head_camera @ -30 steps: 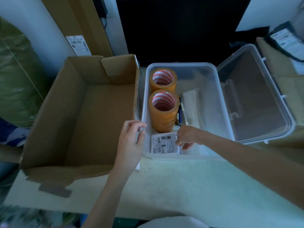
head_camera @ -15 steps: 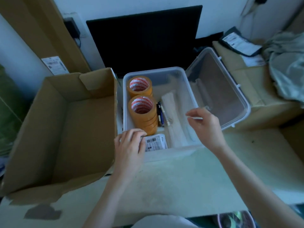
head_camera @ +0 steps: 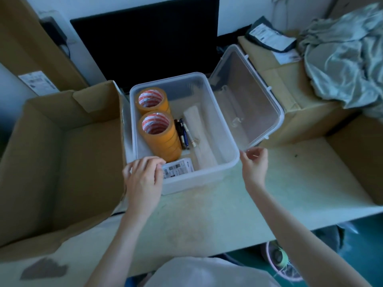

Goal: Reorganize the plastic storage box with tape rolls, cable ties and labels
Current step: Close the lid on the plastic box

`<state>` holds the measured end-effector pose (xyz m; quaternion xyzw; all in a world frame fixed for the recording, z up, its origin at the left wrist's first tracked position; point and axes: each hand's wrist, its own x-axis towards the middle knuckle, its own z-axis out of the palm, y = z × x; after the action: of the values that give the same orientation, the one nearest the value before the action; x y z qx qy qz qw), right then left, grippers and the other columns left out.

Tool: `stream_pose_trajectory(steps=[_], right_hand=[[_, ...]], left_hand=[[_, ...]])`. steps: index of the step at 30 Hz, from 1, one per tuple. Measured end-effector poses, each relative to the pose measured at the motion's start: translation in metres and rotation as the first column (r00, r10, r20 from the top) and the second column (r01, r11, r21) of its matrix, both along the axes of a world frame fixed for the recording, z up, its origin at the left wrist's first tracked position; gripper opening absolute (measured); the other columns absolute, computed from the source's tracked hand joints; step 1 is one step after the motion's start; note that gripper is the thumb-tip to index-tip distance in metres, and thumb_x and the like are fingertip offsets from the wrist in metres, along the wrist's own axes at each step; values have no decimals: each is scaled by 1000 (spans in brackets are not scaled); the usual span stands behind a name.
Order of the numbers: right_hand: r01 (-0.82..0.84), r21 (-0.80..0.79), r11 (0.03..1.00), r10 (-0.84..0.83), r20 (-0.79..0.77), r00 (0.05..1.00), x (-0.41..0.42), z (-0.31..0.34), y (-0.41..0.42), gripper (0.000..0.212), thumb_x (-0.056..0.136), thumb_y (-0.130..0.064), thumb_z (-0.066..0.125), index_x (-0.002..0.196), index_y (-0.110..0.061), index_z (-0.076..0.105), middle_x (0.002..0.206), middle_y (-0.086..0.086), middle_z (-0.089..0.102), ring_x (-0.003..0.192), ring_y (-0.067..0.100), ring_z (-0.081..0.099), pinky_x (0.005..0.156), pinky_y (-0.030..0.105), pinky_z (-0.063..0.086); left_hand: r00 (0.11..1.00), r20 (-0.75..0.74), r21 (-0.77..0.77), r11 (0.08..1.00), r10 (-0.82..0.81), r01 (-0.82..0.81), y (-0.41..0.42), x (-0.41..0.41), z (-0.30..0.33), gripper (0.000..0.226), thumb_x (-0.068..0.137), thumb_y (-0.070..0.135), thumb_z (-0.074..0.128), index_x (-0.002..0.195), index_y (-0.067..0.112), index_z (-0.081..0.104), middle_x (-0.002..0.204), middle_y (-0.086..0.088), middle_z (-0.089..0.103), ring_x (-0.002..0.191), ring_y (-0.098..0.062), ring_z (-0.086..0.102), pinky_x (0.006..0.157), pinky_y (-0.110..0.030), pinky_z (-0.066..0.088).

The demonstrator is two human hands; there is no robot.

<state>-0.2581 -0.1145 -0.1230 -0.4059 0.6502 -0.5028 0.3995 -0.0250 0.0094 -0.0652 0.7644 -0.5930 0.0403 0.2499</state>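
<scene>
A clear plastic storage box point(head_camera: 224, 129) stands open on the table, its hinged lid point(head_camera: 246, 96) tilted back to the right. Inside, two stacks of orange tape rolls point(head_camera: 158, 133) fill the left side, with pens point(head_camera: 183, 134) beside them and a pale bundle of cable ties point(head_camera: 200, 133) further right. A barcode label pack point(head_camera: 178, 168) lies at the near end. My left hand point(head_camera: 143, 179) rests curled over the box's near-left corner. My right hand point(head_camera: 253, 162) hovers just off the near-right corner under the lid's edge, fingers loosely apart, holding nothing.
A large open cardboard box point(head_camera: 62, 154) sits against the storage box's left side. Another cardboard box point(head_camera: 300, 94) with crumpled grey cloth point(head_camera: 344, 59) stands at right. A dark screen point(head_camera: 149, 42) is behind. A cardboard flap point(head_camera: 360, 156) lies at the far right.
My right hand has left the label pack inside the box and moved out past the near-right corner, below the lid. The left hand stays on the near-left corner. The view shifted left.
</scene>
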Motion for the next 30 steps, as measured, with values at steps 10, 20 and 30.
stream_pose_trajectory(steps=[10,20,30], right_hand=[[-181,151,972,132,288,948,6,1,-41,37,90,4,55,126,-5,58,102,7,66,79,11,63,62,13,52],[-205,32,978,195,191,962,20,36,-45,43,92,3,45,128,-13,60,113,5,67,87,9,67,59,15,52],[-390,-209,897,263,-458,849,34,101,-32,49,85,15,39,125,-5,60,88,3,66,77,-11,59,67,0,39]], left_hand=[[1000,-22,-26,1000,-2,2,0,0,-1,30,92,24,35,93,20,65,97,10,64,96,-12,52,90,-33,28],[994,-106,-48,999,-16,11,-1,4,-1,27,92,28,37,95,22,64,102,11,59,102,-11,50,88,-28,27],[926,-377,-149,987,-6,-55,-9,12,14,20,94,17,49,105,15,65,114,4,54,110,-6,43,97,-24,33]])
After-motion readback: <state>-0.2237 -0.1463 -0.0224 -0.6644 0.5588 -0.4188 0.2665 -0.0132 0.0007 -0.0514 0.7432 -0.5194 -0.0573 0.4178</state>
